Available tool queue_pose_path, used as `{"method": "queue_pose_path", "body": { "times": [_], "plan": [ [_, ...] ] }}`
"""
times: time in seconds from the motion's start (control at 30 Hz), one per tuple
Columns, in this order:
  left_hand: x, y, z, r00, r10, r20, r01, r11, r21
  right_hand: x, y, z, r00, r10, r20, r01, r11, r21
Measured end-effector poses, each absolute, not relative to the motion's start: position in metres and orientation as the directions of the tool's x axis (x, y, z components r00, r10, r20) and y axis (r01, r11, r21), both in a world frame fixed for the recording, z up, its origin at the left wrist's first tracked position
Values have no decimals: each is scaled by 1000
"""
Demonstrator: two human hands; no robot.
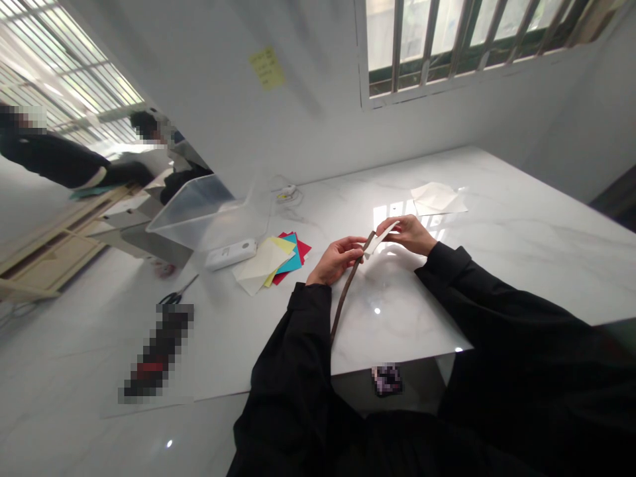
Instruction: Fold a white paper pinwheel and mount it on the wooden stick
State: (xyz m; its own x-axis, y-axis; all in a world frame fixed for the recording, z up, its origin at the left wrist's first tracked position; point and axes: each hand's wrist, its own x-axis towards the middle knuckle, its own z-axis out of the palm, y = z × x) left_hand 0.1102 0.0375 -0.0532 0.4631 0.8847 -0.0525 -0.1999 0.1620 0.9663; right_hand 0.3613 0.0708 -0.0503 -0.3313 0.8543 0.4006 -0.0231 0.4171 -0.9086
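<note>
The hands work close together, both gripping. The left hand (336,260) curls around a dark brown strap (349,285), which runs down toward seven o'clock above the white marble counter (521,199). The right hand (405,235) pinches a white paper strip (385,237) just beside the strap's upper end. At nine o'clock from the hands lies a stack of coloured paper sheets (291,255), touching a white rectangular device (231,254) near a clear plastic tub (199,212). Scissors (176,291) lie at eight o'clock, and loose cream paper sheets (437,199) at two o'clock. A yellow sticky note (267,68) is on the wall at eleven o'clock, and a barred window (447,46) at one o'clock.
</note>
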Motion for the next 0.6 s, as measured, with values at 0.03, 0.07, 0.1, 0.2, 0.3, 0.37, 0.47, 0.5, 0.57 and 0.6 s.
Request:
{"method": "queue_pose_path", "body": {
  "times": [0.03, 0.07, 0.1, 0.2, 0.3, 0.37, 0.47, 0.5, 0.57, 0.6],
  "plan": [
    [110, 37, -52, 464, 884, -55, -198, 164, 966, 361, 71, -50, -332, 856, 396, -21, 413, -910],
    [110, 37, -52, 464, 884, -59, -195, 166, 967, 361, 71, -51, -333, 858, 392, -19, 409, -912],
    [110, 36, -51, 463, 884, -63, -191, 169, 967, 362, 71, -51, -333, 860, 387, -17, 405, -914],
    [111, 36, -52, 462, 883, -79, -179, 180, 967, 362, 71, -52, -337, 867, 368, -14, 387, -922],
    [111, 37, -52, 467, 880, -86, -173, 186, 967, 362, 71, -52, -342, 873, 347, -20, 363, -932],
    [110, 37, -52, 471, 879, -81, -172, 182, 968, 362, 71, -51, -345, 878, 331, -28, 343, -939],
    [110, 37, -51, 475, 877, -74, -168, 173, 971, 361, 70, -50, -351, 885, 305, -29, 316, -948],
    [110, 37, -51, 477, 876, -75, -164, 172, 971, 361, 71, -50, -352, 887, 298, -26, 309, -951],
    [109, 37, -53, 479, 875, -74, -161, 170, 972, 361, 71, -50, -349, 894, 280, -25, 290, -957],
    [109, 38, -55, 480, 875, -70, -162, 167, 972, 361, 71, -51, -347, 900, 265, -31, 271, -962]
  ]
}}
